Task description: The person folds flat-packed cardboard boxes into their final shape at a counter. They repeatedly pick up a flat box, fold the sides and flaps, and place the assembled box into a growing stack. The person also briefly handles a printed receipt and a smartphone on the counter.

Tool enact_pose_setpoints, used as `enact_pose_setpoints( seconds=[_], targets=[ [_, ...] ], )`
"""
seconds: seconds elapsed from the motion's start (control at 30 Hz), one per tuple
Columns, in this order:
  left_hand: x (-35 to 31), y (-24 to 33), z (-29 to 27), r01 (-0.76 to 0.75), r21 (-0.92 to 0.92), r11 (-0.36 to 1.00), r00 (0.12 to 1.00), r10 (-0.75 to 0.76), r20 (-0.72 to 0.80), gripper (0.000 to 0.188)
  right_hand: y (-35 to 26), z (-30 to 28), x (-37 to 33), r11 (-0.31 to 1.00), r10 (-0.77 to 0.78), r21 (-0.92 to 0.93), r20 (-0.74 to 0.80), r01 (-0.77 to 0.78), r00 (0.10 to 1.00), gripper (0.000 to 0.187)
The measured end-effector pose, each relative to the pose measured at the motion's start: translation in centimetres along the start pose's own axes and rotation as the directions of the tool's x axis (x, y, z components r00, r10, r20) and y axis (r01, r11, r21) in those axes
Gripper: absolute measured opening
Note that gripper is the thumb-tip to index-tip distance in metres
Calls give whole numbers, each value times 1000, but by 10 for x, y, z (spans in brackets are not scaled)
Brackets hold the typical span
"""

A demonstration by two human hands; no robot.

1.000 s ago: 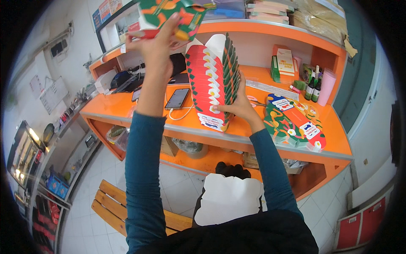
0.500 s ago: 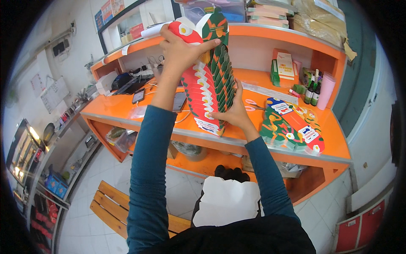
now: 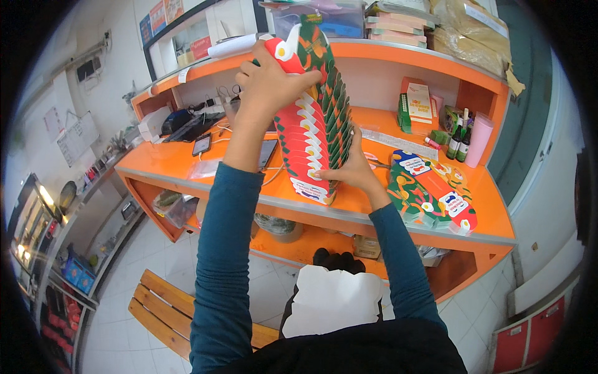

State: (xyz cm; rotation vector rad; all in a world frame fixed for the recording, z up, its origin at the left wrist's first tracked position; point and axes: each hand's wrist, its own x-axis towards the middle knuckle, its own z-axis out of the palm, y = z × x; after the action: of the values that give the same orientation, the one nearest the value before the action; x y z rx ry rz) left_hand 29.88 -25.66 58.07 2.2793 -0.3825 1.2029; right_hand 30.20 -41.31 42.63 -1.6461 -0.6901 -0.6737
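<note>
A tall stack of nested red and green paper food cartons (image 3: pixel 301 134) stands upright between my hands at the front of the orange desk. Its lower end is close to the desk's front edge; I cannot tell if it rests there. My left hand (image 3: pixel 271 81) is closed round the upper end, thumb across the front. Low on the right side, my right hand (image 3: pixel 356 169) grips the stack with its thumb in front; most of its fingers are hidden behind. A pile of flat printed carton blanks (image 3: pixel 430 194) lies to the right, with scissors (image 3: pixel 375 161) beside it, partly covered by my hand.
On the orange desk (image 3: pixel 243 192) lie a phone (image 3: pixel 202 145) and a tablet (image 3: pixel 267 153) at left. Dark bottles (image 3: pixel 459 140) and a pink cup (image 3: pixel 479 139) stand back right. A wavy-edged white sheet (image 3: pixel 336 302) is near my body, beside a wooden slatted seat (image 3: pixel 165 311).
The stack's upper end has shifted slightly right and down, with my left hand moving along with it. Less of the white carton inside shows at the top. My right hand keeps its low grip.
</note>
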Motion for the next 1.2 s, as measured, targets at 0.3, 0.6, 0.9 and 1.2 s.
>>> enact_pose_setpoints(
  seconds=[0.3,0.6,0.9,1.2],
  targets=[
    [-4,0,-1,69,-115,991,979,-45,198,112,-40,-15,31,908,-309,-329,-114,258,944,121],
    [-8,1,-23,223,-514,828,910,13,415,87,-69,-31,112,922,-310,-232,44,311,950,93],
    [24,-30,18,158,-871,466,946,180,268,39,-85,-51,114,998,-56,12,298,54,953,85],
    [-5,-27,51,-72,-920,386,992,124,-26,32,-44,-58,98,996,17,87,137,-30,990,79]
  ],
)
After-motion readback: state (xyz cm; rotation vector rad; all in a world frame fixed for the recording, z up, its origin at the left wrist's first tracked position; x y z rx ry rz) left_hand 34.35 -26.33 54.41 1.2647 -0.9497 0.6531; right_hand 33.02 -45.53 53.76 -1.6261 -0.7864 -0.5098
